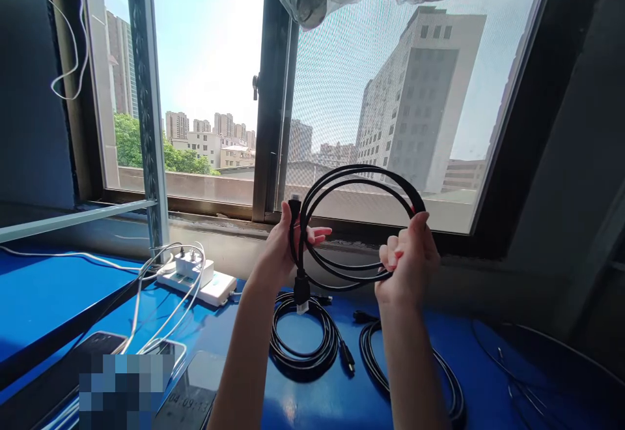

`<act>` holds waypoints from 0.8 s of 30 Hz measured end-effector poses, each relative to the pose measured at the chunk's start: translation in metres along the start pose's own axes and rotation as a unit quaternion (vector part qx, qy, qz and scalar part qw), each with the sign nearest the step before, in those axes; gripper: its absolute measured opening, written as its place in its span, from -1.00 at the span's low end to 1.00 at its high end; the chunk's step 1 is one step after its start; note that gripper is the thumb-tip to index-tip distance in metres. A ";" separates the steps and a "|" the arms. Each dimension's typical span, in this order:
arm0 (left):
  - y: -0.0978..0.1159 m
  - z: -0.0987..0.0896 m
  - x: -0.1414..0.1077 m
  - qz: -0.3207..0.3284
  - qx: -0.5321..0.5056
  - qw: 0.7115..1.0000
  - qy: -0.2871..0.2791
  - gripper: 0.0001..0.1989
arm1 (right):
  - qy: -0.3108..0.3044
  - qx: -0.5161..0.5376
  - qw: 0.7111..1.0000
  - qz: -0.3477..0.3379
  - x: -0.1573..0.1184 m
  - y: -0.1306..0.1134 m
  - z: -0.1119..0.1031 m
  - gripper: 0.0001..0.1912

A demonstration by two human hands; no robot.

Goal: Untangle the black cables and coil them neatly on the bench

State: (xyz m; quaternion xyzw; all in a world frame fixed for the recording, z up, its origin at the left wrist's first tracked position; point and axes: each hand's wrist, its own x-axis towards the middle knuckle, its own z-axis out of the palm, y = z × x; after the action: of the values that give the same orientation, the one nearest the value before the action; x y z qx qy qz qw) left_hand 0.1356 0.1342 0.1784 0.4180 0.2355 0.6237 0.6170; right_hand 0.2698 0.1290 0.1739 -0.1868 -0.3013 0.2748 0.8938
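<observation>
A black cable (364, 168), wound into loose loops, is held up between my two hands in front of the window. My left hand (286, 238) grips the loops at their left side, its thumb beside an upright plug (294, 207) with a metal tip and its other fingers partly stretched out. A second plug (301, 286) with a clear cap hangs down below that hand. My right hand (410, 251) is closed in a fist around the right side of the loops. Below, a coiled black cable (278, 345) and another black coil (456, 387) lie on the blue table.
At left, a white power strip (222, 290) with adapters and tangled white cords (141, 293) stands near a metal shelf post (146, 91). A phone-like device (188, 394) showing digits lies at the front. Filled plastic bags (312, 0) hang overhead. Thin dark wires (517, 378) lie at right.
</observation>
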 end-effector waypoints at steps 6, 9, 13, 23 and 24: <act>0.004 -0.003 -0.001 0.037 -0.009 0.998 0.057 -0.55 | -0.071 -0.098 0.992 0.025 0.000 0.003 -0.003 -0.48; 0.004 -0.003 -0.003 0.017 0.013 0.998 0.060 -0.55 | -0.072 -0.192 0.979 -0.007 -0.003 0.005 -0.002 -0.49; 0.004 -0.004 -0.004 0.006 0.041 0.998 0.042 -0.54 | -0.085 -0.266 0.959 -0.054 -0.003 0.007 -0.003 -0.50; 0.001 -0.009 -0.003 0.011 0.125 0.992 -0.007 -0.57 | -0.280 -0.376 0.840 -0.274 0.006 0.004 -0.019 -0.45; 0.001 -0.009 -0.003 0.008 0.132 0.991 -0.011 -0.57 | -0.296 -0.392 0.823 -0.284 0.006 0.004 -0.019 -0.48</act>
State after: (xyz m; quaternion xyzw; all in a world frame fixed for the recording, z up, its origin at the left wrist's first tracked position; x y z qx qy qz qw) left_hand 0.1277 0.1329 0.1733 0.5045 0.3055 0.5877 0.5539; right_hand 0.2846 0.1329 0.1605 -0.3371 -0.6737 -0.0902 0.6514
